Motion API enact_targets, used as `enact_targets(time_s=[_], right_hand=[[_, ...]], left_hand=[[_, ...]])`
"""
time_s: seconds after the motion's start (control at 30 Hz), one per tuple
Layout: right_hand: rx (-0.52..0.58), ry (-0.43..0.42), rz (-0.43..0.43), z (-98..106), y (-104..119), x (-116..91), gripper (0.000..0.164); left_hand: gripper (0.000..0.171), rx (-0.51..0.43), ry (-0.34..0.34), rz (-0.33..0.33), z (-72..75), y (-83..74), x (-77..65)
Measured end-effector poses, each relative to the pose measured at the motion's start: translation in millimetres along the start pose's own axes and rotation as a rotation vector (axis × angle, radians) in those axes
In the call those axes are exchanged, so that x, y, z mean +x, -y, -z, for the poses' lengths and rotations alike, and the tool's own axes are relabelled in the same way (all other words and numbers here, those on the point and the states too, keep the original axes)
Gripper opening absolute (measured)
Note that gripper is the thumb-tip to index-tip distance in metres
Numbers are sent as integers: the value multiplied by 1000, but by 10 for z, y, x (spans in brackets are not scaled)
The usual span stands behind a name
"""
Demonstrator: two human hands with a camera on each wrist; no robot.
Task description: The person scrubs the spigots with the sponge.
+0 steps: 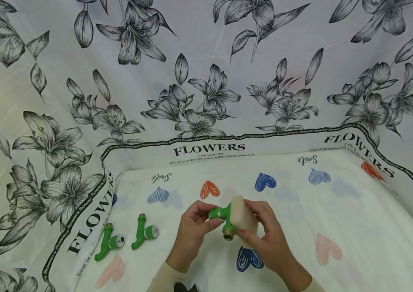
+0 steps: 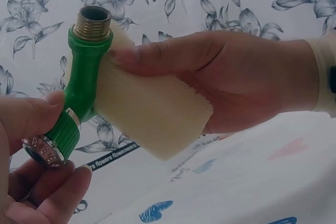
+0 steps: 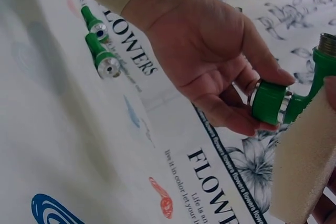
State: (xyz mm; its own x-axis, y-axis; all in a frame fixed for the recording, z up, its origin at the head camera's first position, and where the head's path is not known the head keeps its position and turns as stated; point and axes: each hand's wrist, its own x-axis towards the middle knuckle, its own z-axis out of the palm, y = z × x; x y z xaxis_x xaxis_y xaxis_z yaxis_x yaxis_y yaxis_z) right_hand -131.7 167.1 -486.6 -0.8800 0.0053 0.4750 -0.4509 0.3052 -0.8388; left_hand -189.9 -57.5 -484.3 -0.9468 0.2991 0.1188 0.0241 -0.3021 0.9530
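Above the cloth, my left hand (image 1: 193, 227) pinches the round knob of a green tap (image 1: 225, 213) between thumb and fingers. A cream sponge (image 1: 243, 215) is in my right hand (image 1: 272, 239), held against the tap's body, with the thumb near the threaded end. In the left wrist view, the tap's brass thread (image 2: 93, 24) points up and the sponge (image 2: 155, 111) lies behind the green body. From the right wrist view, the left fingers wrap the green knob (image 3: 268, 102) with its silver rings; the right hand is mostly hidden behind the sponge (image 3: 300, 163).
Two more green taps lie at the left on the white cloth (image 1: 286, 259) printed with hearts: one tap (image 1: 108, 242) near the left edge, another tap (image 1: 144, 232) beside it. A flower-printed curtain (image 1: 206, 97) rises at the back and sides.
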Motion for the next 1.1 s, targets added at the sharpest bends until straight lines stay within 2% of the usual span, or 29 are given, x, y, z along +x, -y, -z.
enact_targets(time_s=[0.27,0.43,0.6,0.87,1.1], right_hand=[[-45,-21,15,2,-30,16,69],[-127,-63,25,-5,-54,33,72],[-174,-124,-31,4,-86,45,73],[-19,-61,-97,-42,-66,8,66],[99,10,-51,-87,-37,-23,65]], left_hand=[[43,7,-16,-1,-23,-5,7],[42,29,-30,-5,-24,-13,9],[44,52,-4,1,-40,-24,-8],[40,75,-39,0,-32,11,3],[36,74,-85,-16,-13,51,10]])
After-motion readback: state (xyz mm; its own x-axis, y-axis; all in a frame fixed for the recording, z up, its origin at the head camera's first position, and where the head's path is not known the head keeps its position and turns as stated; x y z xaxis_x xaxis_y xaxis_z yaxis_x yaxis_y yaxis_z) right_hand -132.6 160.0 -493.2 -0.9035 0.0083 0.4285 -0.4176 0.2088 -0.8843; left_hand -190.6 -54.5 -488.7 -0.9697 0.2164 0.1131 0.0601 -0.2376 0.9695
